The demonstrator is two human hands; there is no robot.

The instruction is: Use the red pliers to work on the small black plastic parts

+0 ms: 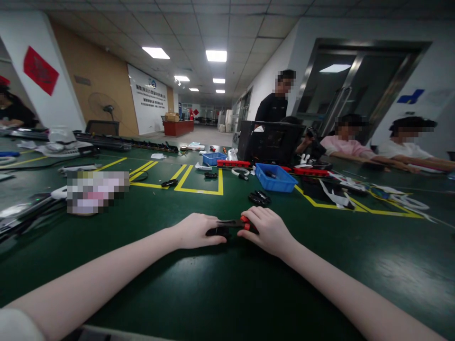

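My right hand (268, 231) is closed around the red handles of a pair of long-nose pliers (231, 223). The dark jaws point left, toward my left hand (197, 231), and reach its fingertips. Between the thumb and fingers of my left hand is a small black part (219, 231), its exact kind unclear. Whether the jaws grip this part cannot be made out. Both hands are low over the green tabletop (227, 284). Just beyond my right hand lie several small black pieces (259, 197).
Behind the hands stand a blue tray (275, 178) and a smaller blue bin (213, 158). Red strips (233, 163), white cables (408, 200) and a black box-shaped device (272, 142) are farther back. A pixelated object (95, 193) lies at left. Several people are around the table.
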